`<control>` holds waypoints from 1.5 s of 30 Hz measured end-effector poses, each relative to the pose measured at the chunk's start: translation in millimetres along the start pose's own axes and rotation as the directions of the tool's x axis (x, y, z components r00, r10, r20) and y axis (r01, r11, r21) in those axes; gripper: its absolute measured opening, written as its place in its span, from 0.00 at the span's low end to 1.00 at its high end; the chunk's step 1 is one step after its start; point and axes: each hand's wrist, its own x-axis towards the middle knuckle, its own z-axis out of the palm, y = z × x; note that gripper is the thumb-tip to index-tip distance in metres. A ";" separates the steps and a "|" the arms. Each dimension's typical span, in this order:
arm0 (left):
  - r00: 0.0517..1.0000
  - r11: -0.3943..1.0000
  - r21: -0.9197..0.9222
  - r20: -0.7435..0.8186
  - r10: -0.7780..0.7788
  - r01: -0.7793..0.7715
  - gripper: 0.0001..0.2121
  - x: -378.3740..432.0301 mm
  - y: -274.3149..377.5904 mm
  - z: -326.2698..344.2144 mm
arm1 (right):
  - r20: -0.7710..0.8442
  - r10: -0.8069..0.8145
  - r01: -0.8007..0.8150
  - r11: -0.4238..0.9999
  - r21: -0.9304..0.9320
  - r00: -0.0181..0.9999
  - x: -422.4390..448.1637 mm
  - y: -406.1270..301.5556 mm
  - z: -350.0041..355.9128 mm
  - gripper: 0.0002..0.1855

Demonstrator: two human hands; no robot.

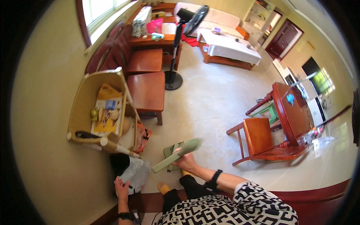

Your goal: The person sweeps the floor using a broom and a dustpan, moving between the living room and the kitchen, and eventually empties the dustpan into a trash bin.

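My right hand (187, 162) grips a pale green, flat, bar-like object (168, 161), whose far end is blurred. Below and behind it, a green object (169, 150) with a lighter strap-like part sits on the floor by my feet; its kind is unclear. At the lower left, my left hand (122, 188) touches the near edge of a whitish plastic bag (139, 171). The bag seems to line a bin with a dark opening (119, 163). Whether those fingers pinch the bag cannot be made out.
A tan shelf cart (75, 112) holding vegetables stands against the left wall, an orange bag (144, 137) beside it. Wooden chairs (146, 91) and a black standing fan (173, 80) are beyond. On the right are a tilted wooden chair (257, 135) and a red-brown table (295, 112).
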 end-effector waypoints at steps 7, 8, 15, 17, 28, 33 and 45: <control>0.614 0.474 0.395 0.429 0.662 -0.787 0.36 -94.2 245.4 116.0 | -0.017 0.008 -0.009 0.999 -0.048 1.000 41.9 22.8 40.5 0.21; 0.630 0.448 0.447 0.479 0.611 -0.774 0.32 -89.3 250.8 125.0 | 0.010 0.023 -0.022 0.999 -0.023 1.000 45.8 22.7 39.1 0.21; 0.706 0.291 0.664 0.523 0.478 -0.689 0.17 -43.8 246.9 138.7 | 0.259 0.051 -0.019 0.992 -0.126 0.965 65.8 33.0 38.9 0.29; 0.741 0.277 0.714 0.492 0.456 -0.644 0.16 -38.1 243.8 128.8 | 0.447 0.128 -0.055 0.983 -0.172 0.885 82.0 38.8 14.0 0.33; 0.764 0.402 0.681 0.381 0.520 -0.613 0.17 5.7 214.5 63.2 | -0.327 0.806 -0.840 0.343 -0.421 0.493 -119.3 274.8 -238.8 0.21; 0.881 0.459 0.816 0.122 0.457 -0.351 0.14 10.9 198.8 60.6 | -0.378 0.919 -0.864 0.096 0.495 -0.115 -216.1 284.3 -283.9 0.09; 0.768 0.336 0.884 0.039 0.639 -0.325 0.16 -31.1 299.9 283.8 | -0.174 0.965 -0.822 0.259 0.507 0.196 -78.6 381.9 -350.8 0.10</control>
